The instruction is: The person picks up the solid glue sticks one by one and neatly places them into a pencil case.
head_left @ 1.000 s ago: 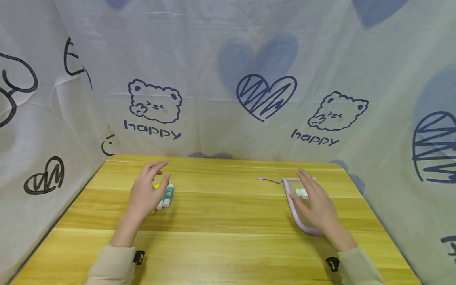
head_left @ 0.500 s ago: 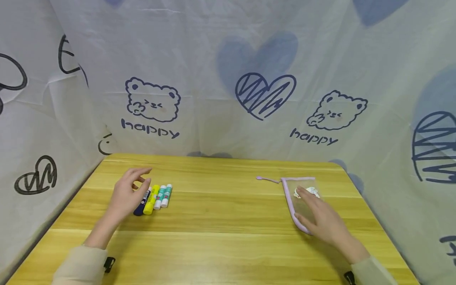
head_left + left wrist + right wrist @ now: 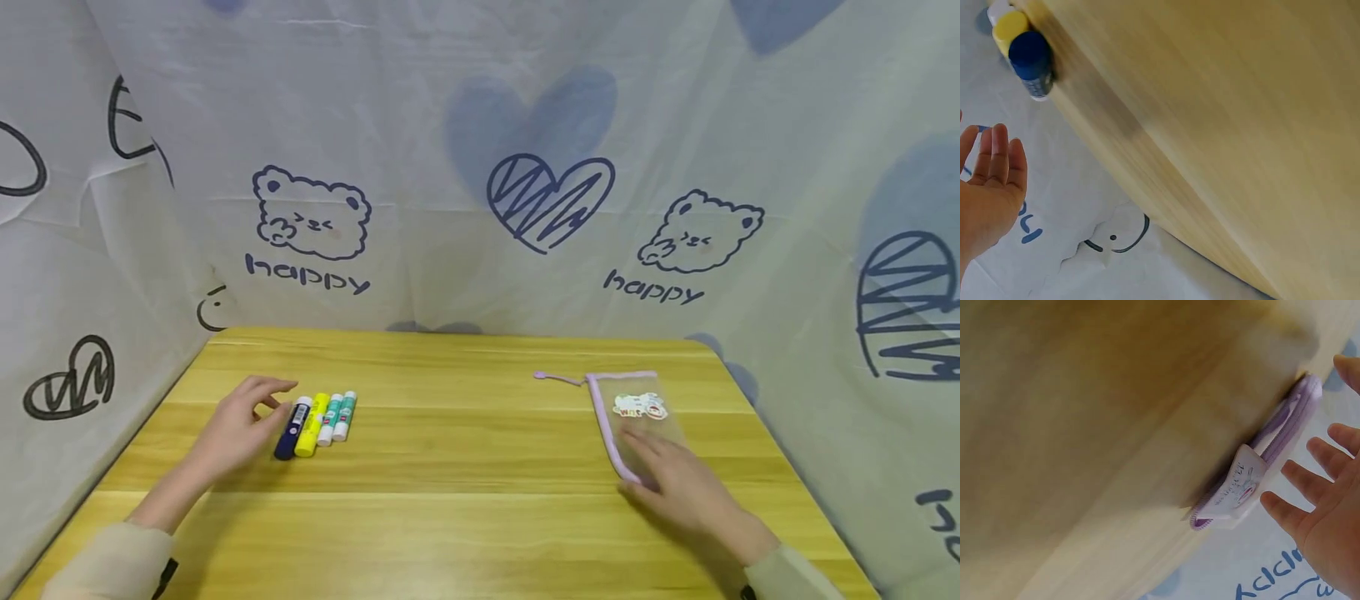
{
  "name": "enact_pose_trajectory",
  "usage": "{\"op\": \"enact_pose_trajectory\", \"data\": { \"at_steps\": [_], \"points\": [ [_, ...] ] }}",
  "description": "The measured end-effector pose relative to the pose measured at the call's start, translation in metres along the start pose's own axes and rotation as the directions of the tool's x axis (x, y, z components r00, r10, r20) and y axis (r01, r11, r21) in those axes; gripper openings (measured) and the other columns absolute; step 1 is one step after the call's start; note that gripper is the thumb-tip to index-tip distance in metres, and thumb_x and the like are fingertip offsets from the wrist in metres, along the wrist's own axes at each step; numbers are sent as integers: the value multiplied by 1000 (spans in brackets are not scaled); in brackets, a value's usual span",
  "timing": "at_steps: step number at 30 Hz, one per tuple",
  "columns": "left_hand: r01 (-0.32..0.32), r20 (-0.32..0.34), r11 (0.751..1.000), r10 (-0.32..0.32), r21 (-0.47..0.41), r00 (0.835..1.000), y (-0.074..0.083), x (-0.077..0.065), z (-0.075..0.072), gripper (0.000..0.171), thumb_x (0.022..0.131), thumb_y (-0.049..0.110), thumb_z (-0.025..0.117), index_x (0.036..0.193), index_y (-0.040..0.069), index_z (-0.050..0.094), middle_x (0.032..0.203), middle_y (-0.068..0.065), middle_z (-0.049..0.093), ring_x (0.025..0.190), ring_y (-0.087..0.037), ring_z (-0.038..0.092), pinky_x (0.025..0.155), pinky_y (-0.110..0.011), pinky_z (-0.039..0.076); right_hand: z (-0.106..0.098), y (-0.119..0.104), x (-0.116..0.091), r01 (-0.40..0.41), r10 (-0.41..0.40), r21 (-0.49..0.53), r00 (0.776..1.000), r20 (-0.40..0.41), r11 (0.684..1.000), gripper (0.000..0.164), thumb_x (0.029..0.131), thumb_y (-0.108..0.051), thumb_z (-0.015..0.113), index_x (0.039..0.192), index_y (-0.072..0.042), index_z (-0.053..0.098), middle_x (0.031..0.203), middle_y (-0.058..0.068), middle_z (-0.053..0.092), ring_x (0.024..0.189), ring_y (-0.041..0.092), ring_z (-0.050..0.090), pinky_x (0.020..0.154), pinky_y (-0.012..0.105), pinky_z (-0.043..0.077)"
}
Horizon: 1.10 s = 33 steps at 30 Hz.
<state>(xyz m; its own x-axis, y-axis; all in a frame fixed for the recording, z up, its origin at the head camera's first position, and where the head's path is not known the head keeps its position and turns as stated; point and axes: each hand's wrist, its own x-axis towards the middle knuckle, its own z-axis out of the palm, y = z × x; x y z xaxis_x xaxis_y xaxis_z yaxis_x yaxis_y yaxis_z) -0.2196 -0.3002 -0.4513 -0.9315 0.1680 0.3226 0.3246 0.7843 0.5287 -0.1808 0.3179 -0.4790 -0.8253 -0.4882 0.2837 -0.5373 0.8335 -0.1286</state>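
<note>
My left hand (image 3: 238,423) hovers just left of a row of glue sticks, fingers loosely bent and holding nothing. Nearest to it lies a navy glue stick (image 3: 292,432), then a yellow one (image 3: 311,427), then two slimmer white-and-teal ones (image 3: 330,419). In the left wrist view the navy glue stick (image 3: 1030,57) is apart from the fingers. On the right lies a see-through zip pouch (image 3: 600,417) with lilac edging and a printed patch. My right hand (image 3: 682,483) is over its near end, fingers extended; the right wrist view shows a gap between hand and pouch (image 3: 1282,428).
The wood-grain table (image 3: 450,467) carries these things. A lilac zip-pull strap (image 3: 558,378) extends left from the pouch's far corner. White cloth (image 3: 435,208) printed with hearts and bears hangs behind the table and along both sides.
My left hand has moved left and lower, uncovering the navy and yellow glue sticks. The right hand has come nearer to me, uncovering the pouch's patch. Glue sticks and pouch stay put.
</note>
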Motion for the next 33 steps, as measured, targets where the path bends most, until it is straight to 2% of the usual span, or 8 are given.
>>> {"op": "enact_pose_trajectory", "data": {
  "at_steps": [4, 10, 20, 26, 33],
  "points": [
    [31, 65, 999, -32, 13, 997, -3, -1, -1, 37, 102, 13, 66, 137, 0, 64, 133, -23, 58, 105, -35, 64, 77, -39, 55, 5, 3, -3, 27, -27, -1, 1000, 11, 1000, 67, 93, -33, 78, 149, -3, 55, 151, 18, 55, 133, 42, 56, 106, 62, 47],
    [60, 123, 998, -61, 13, 991, -7, 1, 2, 42, 100, 18, 71, 138, 1, 64, 131, -21, 59, 104, -33, 64, 68, -30, 54, 11, 4, -5, 76, -76, -7, 997, 3, 997, 60, 93, -28, 78, 144, -2, 60, 147, 18, 59, 129, 41, 59, 103, 61, 50],
    [109, 199, 994, -108, 7, 974, -13, 6, 8, 47, 97, 15, 73, 139, -3, 62, 129, -26, 58, 100, -32, 64, 68, -33, 52, 10, 1, -3, 60, -58, -18, 996, 63, 998, 45, 101, -24, 70, 141, -6, 64, 147, 13, 60, 131, 37, 59, 104, 58, 50],
    [119, 221, 993, -122, 27, 968, -19, 8, 8, 50, 96, 17, 76, 138, -5, 62, 120, -25, 59, 96, -31, 64, 67, -34, 53, 9, 1, -3, 47, -48, 12, 995, 83, 999, 43, 103, -23, 67, 143, -7, 64, 148, 12, 59, 133, 36, 58, 105, 58, 50],
    [145, 249, 989, -147, 29, 957, -22, 8, 11, 52, 97, 21, 75, 139, -6, 61, 117, -24, 60, 96, -30, 63, 69, -35, 53, 10, 3, -3, 27, -30, 37, 996, 86, 999, 43, 103, -23, 66, 143, -7, 63, 150, 12, 58, 134, 35, 57, 105, 56, 50]
  ]
}}
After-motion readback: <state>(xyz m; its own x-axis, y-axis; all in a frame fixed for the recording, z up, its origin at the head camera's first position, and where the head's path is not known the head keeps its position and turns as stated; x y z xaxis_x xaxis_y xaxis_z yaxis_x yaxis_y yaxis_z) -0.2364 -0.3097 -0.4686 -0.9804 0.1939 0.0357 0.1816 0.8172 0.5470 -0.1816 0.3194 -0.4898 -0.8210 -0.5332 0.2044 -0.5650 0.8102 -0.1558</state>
